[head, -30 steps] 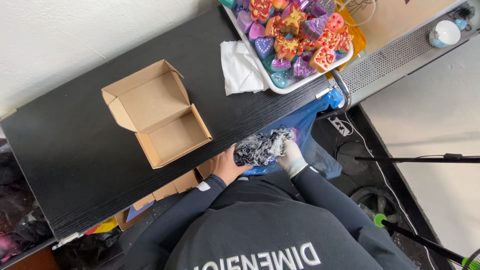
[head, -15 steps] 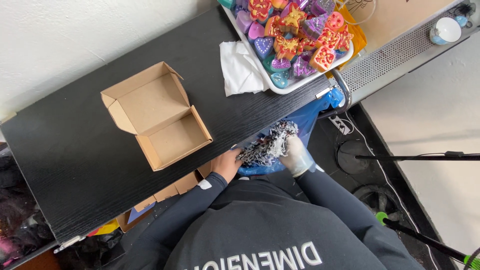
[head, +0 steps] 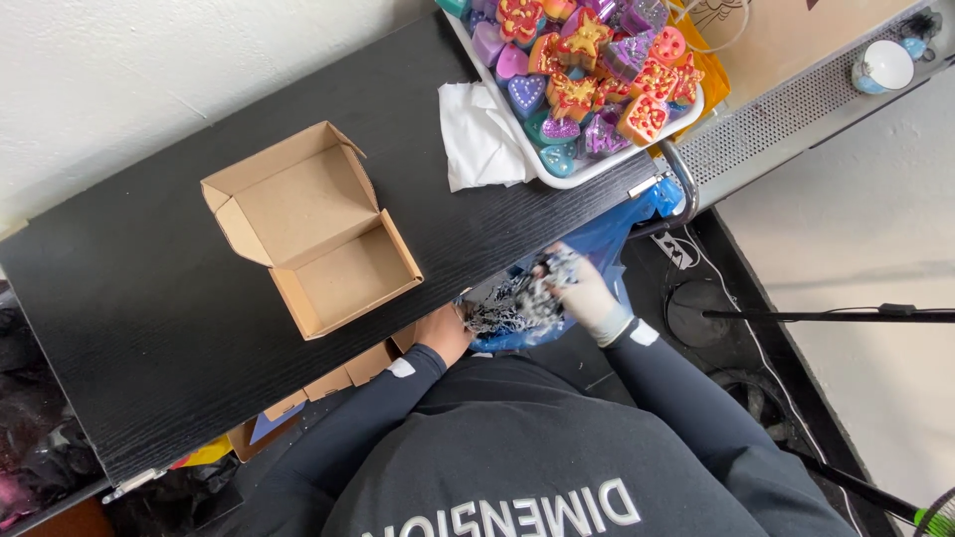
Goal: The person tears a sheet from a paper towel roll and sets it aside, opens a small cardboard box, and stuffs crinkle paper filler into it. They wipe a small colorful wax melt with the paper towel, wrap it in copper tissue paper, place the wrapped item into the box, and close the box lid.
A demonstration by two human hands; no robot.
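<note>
Shredded paper filling (head: 517, 303) bunched between both hands, left (head: 445, 331) and right (head: 587, 295) grasping it.

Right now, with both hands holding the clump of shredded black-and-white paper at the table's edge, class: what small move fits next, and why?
Probably lift the clump of shredded black-and-white paper toward the open brown cardboard box. The left hand and right hand grip it below the edge of the black wooden table, over a blue bag, and the box shows nothing inside.
</note>
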